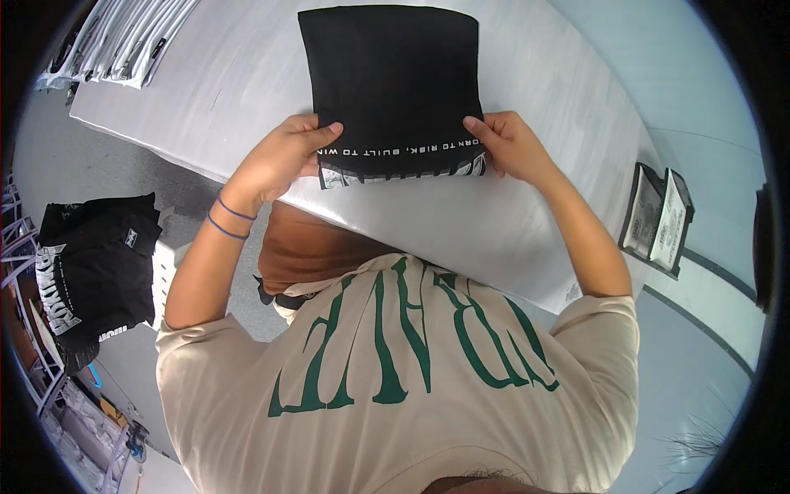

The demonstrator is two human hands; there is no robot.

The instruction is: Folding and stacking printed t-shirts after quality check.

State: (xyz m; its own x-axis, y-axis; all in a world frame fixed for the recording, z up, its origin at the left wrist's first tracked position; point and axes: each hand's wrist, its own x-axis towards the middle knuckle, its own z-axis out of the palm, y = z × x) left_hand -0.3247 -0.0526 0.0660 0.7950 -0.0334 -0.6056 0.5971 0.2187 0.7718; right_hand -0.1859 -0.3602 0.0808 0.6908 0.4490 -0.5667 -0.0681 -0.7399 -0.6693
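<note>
A folded black garment (pixel 395 80) with white print along its near edge lies in front of me, over the pale table. My left hand (pixel 296 148) grips its left edge near the printed end, thumb on top and fingers partly hidden beneath. On the opposite edge, my right hand (pixel 509 142) pinches the cloth the same way, thumb on top. The garment looks flat and roughly rectangular between both hands. Whether its near end touches the tabletop, I cannot tell.
The pale table (pixel 247 80) has a stack of white packets (pixel 123 46) at its far left. Black printed garments (pixel 99 265) are piled on a white crate (pixel 166 272) to the left. A black holder with cards (pixel 657 219) is at the right edge. Metal racks (pixel 21 247) stand far left.
</note>
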